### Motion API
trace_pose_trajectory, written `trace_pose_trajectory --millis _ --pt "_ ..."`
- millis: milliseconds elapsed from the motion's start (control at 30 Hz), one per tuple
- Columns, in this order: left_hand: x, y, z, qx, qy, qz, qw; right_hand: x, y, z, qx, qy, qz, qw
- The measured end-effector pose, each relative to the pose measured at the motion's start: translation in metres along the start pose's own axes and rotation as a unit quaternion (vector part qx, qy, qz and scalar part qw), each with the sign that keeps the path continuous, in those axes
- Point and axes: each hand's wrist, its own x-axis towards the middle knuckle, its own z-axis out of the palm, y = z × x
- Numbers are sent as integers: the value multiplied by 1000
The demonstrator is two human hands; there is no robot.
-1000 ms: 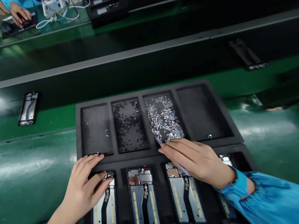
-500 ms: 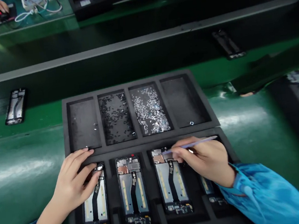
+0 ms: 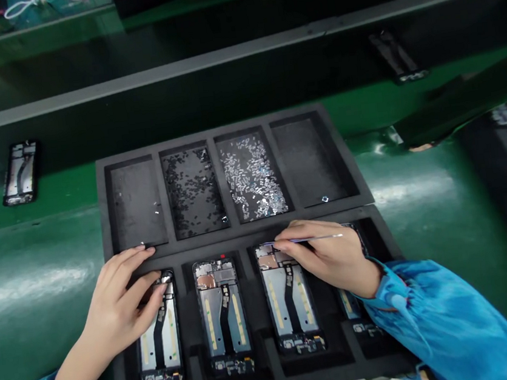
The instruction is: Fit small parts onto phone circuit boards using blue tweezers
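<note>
While right hand [image 3: 329,257] pinches tweezers [image 3: 314,238] at phone [image 3: 290,298] top edge, left hand [image 3: 120,303] splayed, seemingly empty.

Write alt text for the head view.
The person's right hand holds a thin tool at the top of the third phone frame in a black foam tray; the left hand rests on the leftmost phone frame. Small parts lie in two compartments beyond.

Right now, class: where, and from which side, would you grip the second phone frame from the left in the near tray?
Likely the near short end of the phone frame, coming down from above: it lies flat, recessed in the foam tray, long sides snug against the slot walls, a gap at that end.
</note>
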Motion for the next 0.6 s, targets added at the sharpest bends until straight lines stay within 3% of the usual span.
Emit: trace_pose_trajectory --millis 333,500,600 --pt "0 0 0 -1 -1 -3 1000 0 -5 -3 -8 -32 -104 994" --pt "-1 -1 0 -7 5 -3 1000 7 -2 -24 40 76 34 996" --pt "-2 -1 0 -9 9 -8 1000 23 10 -27 81 77 98 989"
